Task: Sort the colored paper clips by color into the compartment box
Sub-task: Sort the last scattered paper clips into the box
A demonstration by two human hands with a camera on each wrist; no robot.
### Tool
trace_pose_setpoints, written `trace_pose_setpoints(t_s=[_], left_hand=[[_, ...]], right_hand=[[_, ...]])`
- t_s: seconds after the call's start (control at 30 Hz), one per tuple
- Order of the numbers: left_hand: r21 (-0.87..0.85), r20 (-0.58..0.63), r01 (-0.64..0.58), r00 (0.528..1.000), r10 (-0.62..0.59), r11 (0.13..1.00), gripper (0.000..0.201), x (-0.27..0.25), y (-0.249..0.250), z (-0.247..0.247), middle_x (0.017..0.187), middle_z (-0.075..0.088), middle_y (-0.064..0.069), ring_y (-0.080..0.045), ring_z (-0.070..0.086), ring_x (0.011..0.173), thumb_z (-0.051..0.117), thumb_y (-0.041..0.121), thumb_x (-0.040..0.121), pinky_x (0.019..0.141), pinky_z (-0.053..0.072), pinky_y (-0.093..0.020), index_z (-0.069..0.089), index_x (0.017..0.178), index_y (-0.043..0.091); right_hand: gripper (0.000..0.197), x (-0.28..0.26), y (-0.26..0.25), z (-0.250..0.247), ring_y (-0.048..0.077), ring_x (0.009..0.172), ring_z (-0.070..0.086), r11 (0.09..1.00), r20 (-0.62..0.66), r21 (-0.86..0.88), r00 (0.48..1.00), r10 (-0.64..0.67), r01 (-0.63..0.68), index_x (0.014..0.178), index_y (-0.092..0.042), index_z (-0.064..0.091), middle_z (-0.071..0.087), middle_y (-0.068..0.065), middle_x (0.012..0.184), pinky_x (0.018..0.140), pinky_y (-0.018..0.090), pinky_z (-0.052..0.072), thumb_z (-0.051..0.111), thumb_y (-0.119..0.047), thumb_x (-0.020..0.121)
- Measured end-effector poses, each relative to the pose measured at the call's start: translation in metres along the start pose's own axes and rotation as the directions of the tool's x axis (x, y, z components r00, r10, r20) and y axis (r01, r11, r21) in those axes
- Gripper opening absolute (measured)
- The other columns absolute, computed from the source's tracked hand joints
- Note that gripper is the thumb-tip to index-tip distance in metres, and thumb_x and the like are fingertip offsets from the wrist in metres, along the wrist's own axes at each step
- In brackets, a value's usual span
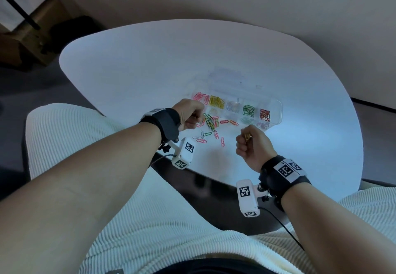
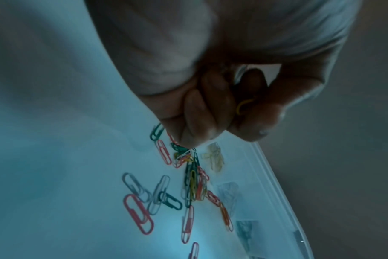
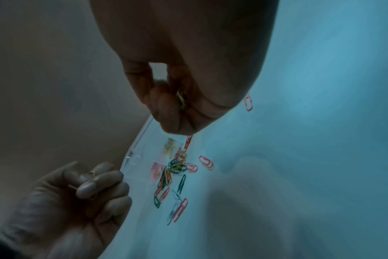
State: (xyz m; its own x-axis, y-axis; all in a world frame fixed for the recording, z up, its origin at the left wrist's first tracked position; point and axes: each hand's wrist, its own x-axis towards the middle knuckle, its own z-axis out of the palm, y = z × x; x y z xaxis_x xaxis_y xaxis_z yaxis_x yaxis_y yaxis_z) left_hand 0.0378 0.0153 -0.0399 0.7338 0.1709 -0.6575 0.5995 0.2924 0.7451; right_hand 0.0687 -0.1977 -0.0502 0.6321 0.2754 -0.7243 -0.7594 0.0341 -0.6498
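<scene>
A clear compartment box [image 1: 279,108] lies open on the white table [image 1: 139,70], its cells holding pink, yellow, white, green and red clips. A heap of loose mixed clips [image 1: 211,122] [image 2: 192,177] [image 3: 177,164] lies just in front of it. My left hand [image 1: 197,117] [image 2: 240,113] hovers at the heap's left edge, fingers curled, pinching a yellow clip [image 2: 244,105]. To the right of the heap, my right hand [image 1: 246,139] [image 3: 177,105] is raised off the table and grips a few yellow clips [image 1: 248,137] [image 3: 181,99].
Single pink, green and white clips [image 1: 222,141] are scattered on the table toward me. The table's near edge runs just under both wrists, with a cream ribbed garment [image 1: 150,220] below it. A wooden shelf [image 1: 25,38] stands far left.
</scene>
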Motion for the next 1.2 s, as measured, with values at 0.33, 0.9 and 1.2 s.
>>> trace_pose_setpoints(t_s=[0.33,0.9,1.2], left_hand=[[0.127,0.03,-0.027,0.999,0.023,0.991,0.036,0.008,0.005,-0.005,0.034,0.021,0.006,-0.01,0.006,0.034,0.024,-0.003,0.085,0.043,0.013,-0.006,0.024,0.057,0.02],[0.758,-0.073,-0.053,0.984,0.165,0.65,0.035,0.018,-0.005,0.003,0.062,0.047,0.004,-0.021,0.051,0.069,0.047,0.01,0.092,0.05,0.04,-0.019,0.043,0.058,0.02],[0.948,0.048,-0.139,0.951,0.304,0.286,0.03,0.026,-0.02,-0.003,0.124,0.064,0.002,-0.024,0.061,0.106,0.056,0.035,0.092,0.087,0.051,-0.033,0.062,0.122,0.035]], right_hand=[[0.011,0.02,0.001,0.036,0.015,0.047,0.043,0.625,0.035,-0.754,0.963,-0.268,0.201,0.076,-0.018,0.054,0.048,-0.004,0.058,0.046,0.022,0.032,0.057,-0.015,0.086],[0.016,0.043,0.0,0.042,0.017,0.058,0.061,0.071,0.09,-0.99,0.93,-0.357,0.123,0.075,-0.022,0.073,0.065,-0.001,0.061,0.057,0.025,0.05,0.065,-0.031,0.085],[0.014,0.044,0.002,0.015,0.019,0.071,0.061,0.214,0.044,-0.969,0.942,-0.333,0.121,0.079,-0.017,0.07,0.068,0.002,0.082,0.059,0.025,0.042,0.071,-0.031,0.082]])
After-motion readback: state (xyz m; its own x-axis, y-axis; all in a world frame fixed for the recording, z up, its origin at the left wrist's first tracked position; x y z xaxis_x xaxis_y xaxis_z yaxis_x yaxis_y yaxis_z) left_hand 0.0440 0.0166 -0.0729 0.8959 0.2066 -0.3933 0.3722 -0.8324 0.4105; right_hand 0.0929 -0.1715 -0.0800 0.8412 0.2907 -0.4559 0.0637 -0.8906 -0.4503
